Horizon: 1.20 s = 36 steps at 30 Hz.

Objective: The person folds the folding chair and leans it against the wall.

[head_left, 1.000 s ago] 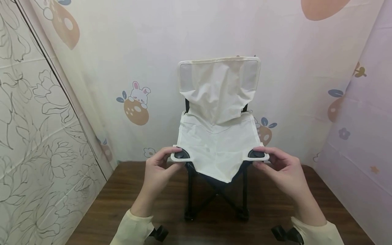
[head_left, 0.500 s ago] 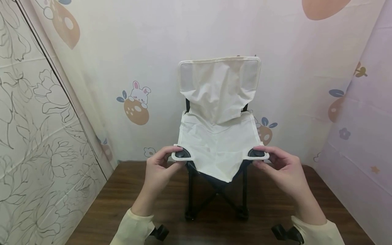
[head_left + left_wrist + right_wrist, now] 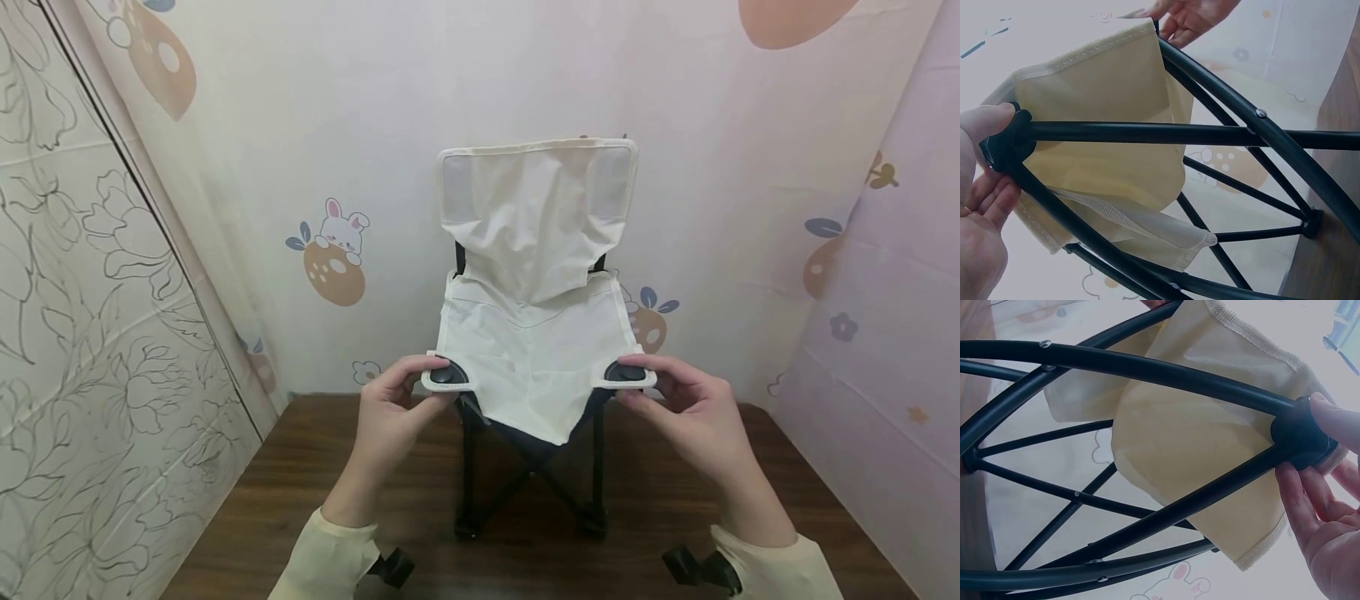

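Note:
A small folding chair (image 3: pixel 532 333) with a cream fabric seat and back stands unfolded on crossed black legs. My left hand (image 3: pixel 393 408) pinches the seat's front left corner, fingers above and thumb below. At the front right corner my right hand (image 3: pixel 686 412) does the same. Each corner carries a black patch with a round cap. In the left wrist view, the thumb and fingers lie round the black plastic joint (image 3: pixel 1015 140) where two tubes meet. The right wrist view has the matching joint (image 3: pixel 1304 432) between thumb and fingers. The fabric's front edge sags to a point in the middle.
The chair's feet rest on a dark brown wooden table (image 3: pixel 315 483). Right behind it hangs a pale curtain (image 3: pixel 360 108) with rabbit and carrot prints. A line-drawn flower panel (image 3: pixel 97 333) closes the left side, and a pale sheet (image 3: pixel 892 333) the right.
Both hands keep their hold on the front corners. The corners and hands have risen very slightly, and the left front foot has shifted a touch to the right.

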Available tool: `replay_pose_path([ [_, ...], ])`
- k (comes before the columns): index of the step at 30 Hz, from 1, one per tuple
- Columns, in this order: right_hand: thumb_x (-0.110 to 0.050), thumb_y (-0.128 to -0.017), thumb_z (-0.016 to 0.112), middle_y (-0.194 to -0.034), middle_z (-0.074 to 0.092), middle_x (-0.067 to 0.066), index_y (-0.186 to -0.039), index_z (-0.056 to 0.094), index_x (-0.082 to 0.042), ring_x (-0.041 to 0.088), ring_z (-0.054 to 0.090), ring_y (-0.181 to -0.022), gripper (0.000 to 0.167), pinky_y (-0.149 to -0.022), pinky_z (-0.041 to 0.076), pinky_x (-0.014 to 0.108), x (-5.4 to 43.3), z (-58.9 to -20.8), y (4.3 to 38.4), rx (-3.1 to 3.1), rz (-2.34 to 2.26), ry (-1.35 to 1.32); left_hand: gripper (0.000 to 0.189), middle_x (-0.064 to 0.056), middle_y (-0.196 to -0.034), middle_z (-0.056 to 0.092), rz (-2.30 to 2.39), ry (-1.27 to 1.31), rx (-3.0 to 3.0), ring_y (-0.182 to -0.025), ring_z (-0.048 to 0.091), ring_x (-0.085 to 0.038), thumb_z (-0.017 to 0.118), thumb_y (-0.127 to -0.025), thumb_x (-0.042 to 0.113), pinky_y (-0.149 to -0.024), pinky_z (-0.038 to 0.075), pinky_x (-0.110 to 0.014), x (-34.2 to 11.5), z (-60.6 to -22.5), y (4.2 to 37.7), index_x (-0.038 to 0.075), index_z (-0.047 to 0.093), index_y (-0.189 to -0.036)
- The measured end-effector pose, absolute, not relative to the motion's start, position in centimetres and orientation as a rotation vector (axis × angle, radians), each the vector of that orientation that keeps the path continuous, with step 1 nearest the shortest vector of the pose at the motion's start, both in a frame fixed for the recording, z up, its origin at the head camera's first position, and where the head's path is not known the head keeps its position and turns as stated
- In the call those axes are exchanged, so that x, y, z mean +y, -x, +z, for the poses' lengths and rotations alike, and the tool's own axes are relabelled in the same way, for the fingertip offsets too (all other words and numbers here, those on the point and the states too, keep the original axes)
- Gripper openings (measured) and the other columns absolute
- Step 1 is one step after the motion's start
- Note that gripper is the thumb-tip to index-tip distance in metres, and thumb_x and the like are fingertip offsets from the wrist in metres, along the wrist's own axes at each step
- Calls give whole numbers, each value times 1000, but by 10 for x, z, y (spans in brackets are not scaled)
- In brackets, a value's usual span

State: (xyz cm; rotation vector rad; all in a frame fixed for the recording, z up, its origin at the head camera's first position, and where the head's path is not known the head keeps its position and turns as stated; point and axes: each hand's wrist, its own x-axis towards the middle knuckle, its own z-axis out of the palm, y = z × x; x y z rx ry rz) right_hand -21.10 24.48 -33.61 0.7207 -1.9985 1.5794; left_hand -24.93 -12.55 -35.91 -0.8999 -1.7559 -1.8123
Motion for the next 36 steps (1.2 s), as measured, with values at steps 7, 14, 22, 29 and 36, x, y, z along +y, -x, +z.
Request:
replay_pose_path([
  [7,24,-85,79,-117,79,5,-130,72,9,13,74,-100,47,-90,60,19,244,-335,211,-2000,1568,-733,37,-21,-125,73,-1805,901,-1757,-116,72,-24,80,-90,-17,-87,65,-34,-125,-358,248,-2,74,-123],
  [14,23,-85,79,-117,79,4,-129,73,8,12,74,-101,47,-92,59,18,242,-335,211,-2007,1542,-716,37,-17,-124,74,-1808,890,-1772,-116,72,-25,80,-90,-15,-87,66,-37,-125,-357,248,0,75,-123],
  [22,22,-86,80,-116,79,4,-130,73,7,13,73,-97,47,-86,59,17,241,-334,211,-2019,1524,-699,37,-20,-124,74,-1816,894,-1762,-115,72,-25,80,-89,-16,-87,66,-37,-125,-356,249,-2,74,-123],
  [29,22,-87,79,-116,78,4,-130,72,7,12,72,-97,46,-87,59,17,240,-334,212,-2016,1527,-716,37,-18,-125,74,-1824,895,-1762,-116,72,-26,81,-89,-16,-88,66,-41,-125,-355,249,-1,74,-123],
  [36,21,-87,80,-114,78,4,-129,73,7,12,73,-96,46,-85,59,17,239,-334,213,-2018,1526,-711,37,-20,-126,74,-1824,891,-1762,-116,73,-26,80,-90,-15,-89,65,-44,-125,-355,250,-1,74,-123],
])
